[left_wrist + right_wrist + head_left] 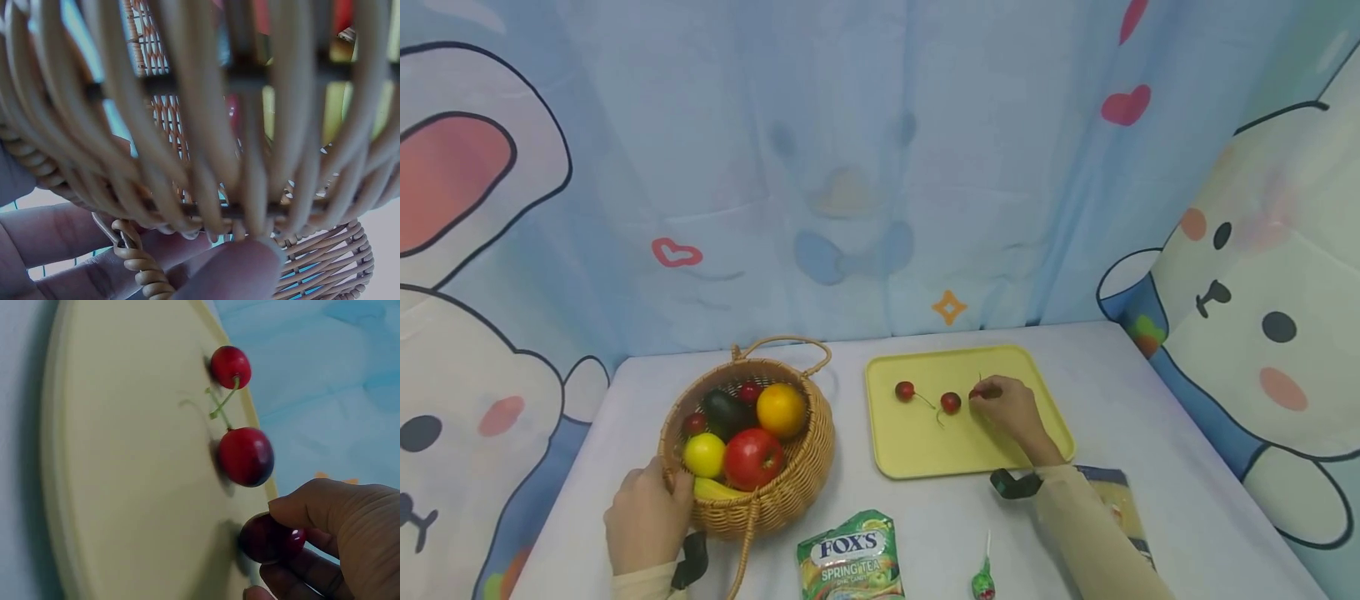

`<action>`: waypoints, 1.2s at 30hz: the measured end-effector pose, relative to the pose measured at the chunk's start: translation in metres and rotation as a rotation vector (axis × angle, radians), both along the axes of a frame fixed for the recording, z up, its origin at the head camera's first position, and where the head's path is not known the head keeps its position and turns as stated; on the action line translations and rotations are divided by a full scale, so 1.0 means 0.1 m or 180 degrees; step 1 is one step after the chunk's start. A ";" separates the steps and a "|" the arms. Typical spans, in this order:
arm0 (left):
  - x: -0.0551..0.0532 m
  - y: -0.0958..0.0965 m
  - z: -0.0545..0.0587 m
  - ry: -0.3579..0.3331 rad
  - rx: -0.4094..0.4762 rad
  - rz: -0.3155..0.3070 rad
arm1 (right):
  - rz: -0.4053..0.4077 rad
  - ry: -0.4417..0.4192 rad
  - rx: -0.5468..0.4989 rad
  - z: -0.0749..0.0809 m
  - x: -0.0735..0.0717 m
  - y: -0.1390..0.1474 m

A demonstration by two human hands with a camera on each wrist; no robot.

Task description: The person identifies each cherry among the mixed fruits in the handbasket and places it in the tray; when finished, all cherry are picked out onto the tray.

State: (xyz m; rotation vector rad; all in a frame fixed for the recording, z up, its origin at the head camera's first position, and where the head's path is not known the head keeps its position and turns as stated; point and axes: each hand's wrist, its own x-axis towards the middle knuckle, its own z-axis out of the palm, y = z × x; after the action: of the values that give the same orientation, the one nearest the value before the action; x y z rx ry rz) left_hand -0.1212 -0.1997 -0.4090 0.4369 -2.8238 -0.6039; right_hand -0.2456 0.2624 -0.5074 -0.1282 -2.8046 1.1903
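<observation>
A wicker basket (812,471) on the left of the table is tilted toward me and full of fruit. My left hand (647,512) grips its near left rim, thumb and fingers around the weave in the left wrist view. Over the yellow tray (925,454), my right hand (1011,408) pinches a dark red cherry (259,539) between thumb and fingers. Two more stemmed cherries lie on the tray to its left: a nearer cherry (951,403) and a farther cherry (905,391).
The basket holds a red apple (753,459), an orange (781,411), a yellow lemon (704,455), a dark green fruit (727,414) and a banana (715,490). In front lie a green candy bag (852,557) and a lollipop (982,582). Another packet (1108,487) is partly under the right sleeve.
</observation>
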 end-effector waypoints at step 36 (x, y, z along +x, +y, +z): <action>-0.01 -0.01 -0.06 0.0337 -0.0023 -0.0038 | 0.1772 0.1007 0.0034 1.48 -0.24 -2.66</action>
State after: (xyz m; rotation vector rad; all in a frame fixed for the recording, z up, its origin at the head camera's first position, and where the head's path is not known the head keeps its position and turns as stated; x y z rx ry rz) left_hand -0.1223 -0.2011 -0.4153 0.3755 -2.7292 -0.6007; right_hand -0.2699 -0.0041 -0.3596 0.8146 -2.6273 1.1498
